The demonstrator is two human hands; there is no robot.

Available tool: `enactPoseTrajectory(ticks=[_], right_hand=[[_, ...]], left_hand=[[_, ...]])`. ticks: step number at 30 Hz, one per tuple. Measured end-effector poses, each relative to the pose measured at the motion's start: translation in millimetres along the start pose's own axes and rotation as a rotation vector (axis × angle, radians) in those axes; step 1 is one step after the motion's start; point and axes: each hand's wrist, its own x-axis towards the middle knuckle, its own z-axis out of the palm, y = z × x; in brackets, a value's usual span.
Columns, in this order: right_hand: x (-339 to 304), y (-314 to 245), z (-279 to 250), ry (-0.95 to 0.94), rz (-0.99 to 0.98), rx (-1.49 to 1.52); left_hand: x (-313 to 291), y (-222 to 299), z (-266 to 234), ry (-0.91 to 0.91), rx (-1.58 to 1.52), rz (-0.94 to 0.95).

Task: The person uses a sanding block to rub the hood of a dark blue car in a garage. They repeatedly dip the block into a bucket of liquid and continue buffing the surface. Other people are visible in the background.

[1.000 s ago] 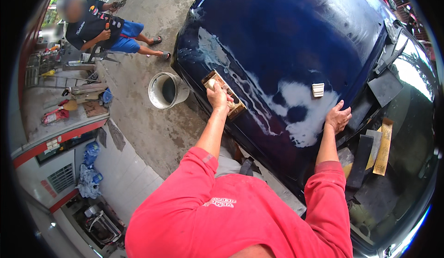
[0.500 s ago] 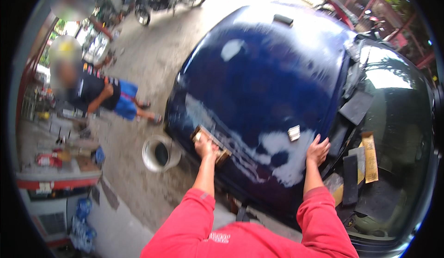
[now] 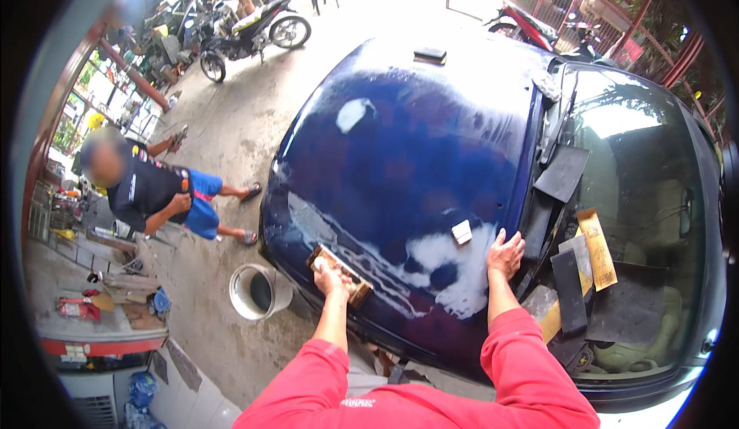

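A dark blue car hood (image 3: 400, 167) with dull grey-white patches spreads out before me. My left hand (image 3: 331, 278) is wrapped round a long, brown-edged sanding block (image 3: 359, 293), which lies on the hood's near left side beside a streaky whitish patch. My right hand (image 3: 505, 255) rests on the hood's right edge near the windshield, fingers stretched and holding nothing. A small white block (image 3: 462, 232) lies on the large pale patch, a little left of that hand. At the far side of the hood sits a black block (image 3: 429, 53).
Dark sheets and a yellowish strip (image 3: 597, 250) lie on the windshield (image 3: 654, 221). A white bucket (image 3: 239, 294) with dark liquid stands left of the car. Another person (image 3: 154, 186) stands farther left. Motorcycles (image 3: 254, 36) are parked at the back.
My view has shifted, so the car sits slightly farther left and its far part lower. My left hand keeps its grip on the sanding block; my right hand stays at the hood's edge.
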Motion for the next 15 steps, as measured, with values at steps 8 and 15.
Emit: enactPoseTrajectory(ticks=[8, 15], right_hand=[[6.1, 7.2, 9.4, -0.06, 0.003, -0.043], [10.7, 9.5, 18.0, -0.039, 0.024, -0.062]], left_hand=[[6.1, -0.4, -2.1, 0.104, 0.075, -0.045], [1.3, -4.5, -2.8, -0.036, -0.111, -0.057]])
